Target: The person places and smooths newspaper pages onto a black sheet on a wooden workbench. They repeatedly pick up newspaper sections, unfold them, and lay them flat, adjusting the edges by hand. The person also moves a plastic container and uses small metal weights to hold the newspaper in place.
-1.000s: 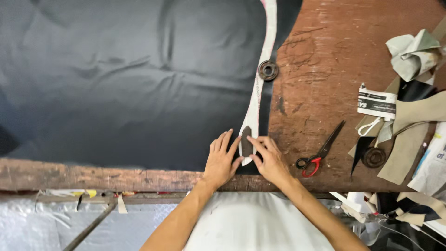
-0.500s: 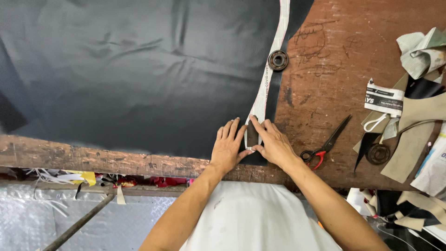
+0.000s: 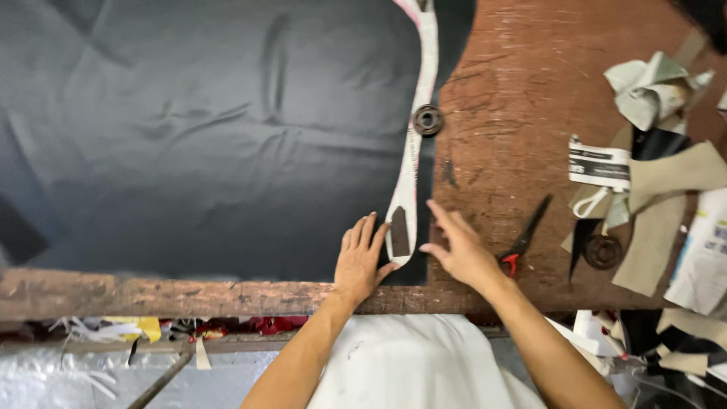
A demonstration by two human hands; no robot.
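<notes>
Head view: left hand (image 3: 362,261) presses flat (fingers spread) on the long pale paper pattern strip (image 3: 413,151), right hand (image 3: 460,250) open at three o'clock.

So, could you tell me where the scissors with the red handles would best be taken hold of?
Probably by the red handle loops, coming in from the near table edge beside the right hand: the scissors lie flat, handles toward the person, closed blades pointing away.

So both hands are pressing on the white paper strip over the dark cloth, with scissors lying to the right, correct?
Not quite. In the head view only the left hand presses by the strip on the cloth; the right hand is lifted beside it. The scissors do lie to the right.
</notes>
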